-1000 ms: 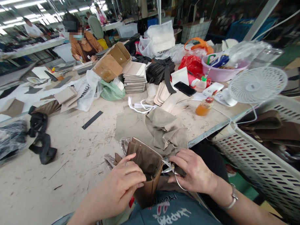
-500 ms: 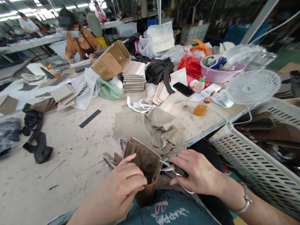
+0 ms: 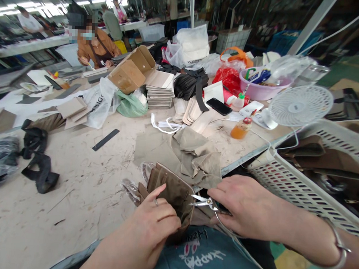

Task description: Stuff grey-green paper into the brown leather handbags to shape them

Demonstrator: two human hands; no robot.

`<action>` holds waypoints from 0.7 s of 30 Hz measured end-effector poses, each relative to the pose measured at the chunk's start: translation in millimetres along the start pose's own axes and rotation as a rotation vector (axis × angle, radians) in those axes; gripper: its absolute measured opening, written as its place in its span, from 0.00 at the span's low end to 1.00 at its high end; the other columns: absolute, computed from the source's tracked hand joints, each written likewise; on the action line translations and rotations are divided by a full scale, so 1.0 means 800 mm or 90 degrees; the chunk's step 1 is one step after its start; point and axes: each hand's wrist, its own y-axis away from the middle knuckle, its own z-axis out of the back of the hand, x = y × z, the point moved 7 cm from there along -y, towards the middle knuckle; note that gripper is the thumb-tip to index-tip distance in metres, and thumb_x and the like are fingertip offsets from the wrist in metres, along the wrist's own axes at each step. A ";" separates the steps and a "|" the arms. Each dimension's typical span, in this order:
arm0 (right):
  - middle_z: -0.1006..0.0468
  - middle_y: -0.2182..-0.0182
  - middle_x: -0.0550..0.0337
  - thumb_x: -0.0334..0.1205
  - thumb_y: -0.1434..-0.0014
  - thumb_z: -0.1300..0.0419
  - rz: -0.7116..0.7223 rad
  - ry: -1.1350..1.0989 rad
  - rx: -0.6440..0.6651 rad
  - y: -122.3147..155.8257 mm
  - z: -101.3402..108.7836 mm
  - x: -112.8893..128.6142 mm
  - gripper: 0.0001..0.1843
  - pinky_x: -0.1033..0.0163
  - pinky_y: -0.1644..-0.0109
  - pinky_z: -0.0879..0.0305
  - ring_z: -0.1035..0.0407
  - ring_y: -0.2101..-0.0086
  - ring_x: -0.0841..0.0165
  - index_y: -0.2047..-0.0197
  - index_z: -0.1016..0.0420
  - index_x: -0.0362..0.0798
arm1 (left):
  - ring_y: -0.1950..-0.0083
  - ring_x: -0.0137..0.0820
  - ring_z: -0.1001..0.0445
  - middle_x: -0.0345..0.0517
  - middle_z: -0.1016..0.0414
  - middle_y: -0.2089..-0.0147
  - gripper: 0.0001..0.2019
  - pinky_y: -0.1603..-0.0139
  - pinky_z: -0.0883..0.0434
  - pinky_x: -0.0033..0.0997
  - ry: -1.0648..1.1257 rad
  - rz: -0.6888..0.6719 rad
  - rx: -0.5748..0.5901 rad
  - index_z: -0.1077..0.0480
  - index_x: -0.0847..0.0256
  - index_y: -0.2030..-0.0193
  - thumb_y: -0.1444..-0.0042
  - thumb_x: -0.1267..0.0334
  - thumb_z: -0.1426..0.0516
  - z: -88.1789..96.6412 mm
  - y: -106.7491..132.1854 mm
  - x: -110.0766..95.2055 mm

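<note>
At the near edge of the cluttered worktop, the left hand kept no slack: its grip was clamped on a brown pouch. The right hand had its grip closed round snips (blades slightly apart) at the pouch's rim. Trimming seemed the step in hand, and it called for a taut, steady edge.

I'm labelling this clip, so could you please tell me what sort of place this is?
Likely a bag-making workshop: stacked cut panels on a long worktable, the left hand gripping a brown pouch, the right hand holding thread snips, a co-worker beyond.
</note>
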 end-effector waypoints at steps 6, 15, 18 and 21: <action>0.25 0.77 0.59 0.44 0.49 0.40 0.063 0.054 0.026 -0.016 0.016 0.011 0.08 0.61 0.71 0.49 0.33 0.74 0.64 0.70 0.28 0.48 | 0.60 0.29 0.31 0.39 0.30 0.65 0.14 0.30 0.60 0.49 -0.003 -0.008 0.018 0.33 0.57 0.61 0.50 0.77 0.50 -0.001 -0.006 -0.005; 0.26 0.82 0.59 0.39 0.49 0.39 0.125 0.116 0.080 -0.032 0.012 0.019 0.06 0.61 0.77 0.60 0.35 0.82 0.67 0.75 0.27 0.47 | 0.62 0.30 0.31 0.40 0.30 0.67 0.12 0.30 0.57 0.50 -0.012 -0.032 -0.015 0.32 0.58 0.61 0.49 0.76 0.51 0.003 -0.008 -0.008; 0.25 0.81 0.60 0.39 0.48 0.39 0.136 0.118 0.075 -0.033 0.009 0.014 0.06 0.61 0.77 0.60 0.35 0.81 0.67 0.74 0.27 0.47 | 0.62 0.30 0.31 0.40 0.29 0.67 0.12 0.30 0.56 0.49 -0.012 -0.038 -0.016 0.32 0.57 0.61 0.46 0.75 0.52 0.005 -0.008 -0.007; 0.25 0.80 0.61 0.46 0.46 0.39 0.091 0.073 0.080 -0.035 0.004 -0.002 0.10 0.61 0.76 0.60 0.33 0.79 0.67 0.73 0.28 0.48 | 0.62 0.30 0.31 0.40 0.30 0.67 0.11 0.30 0.58 0.50 0.000 -0.030 -0.026 0.32 0.58 0.62 0.46 0.75 0.52 0.007 -0.004 -0.004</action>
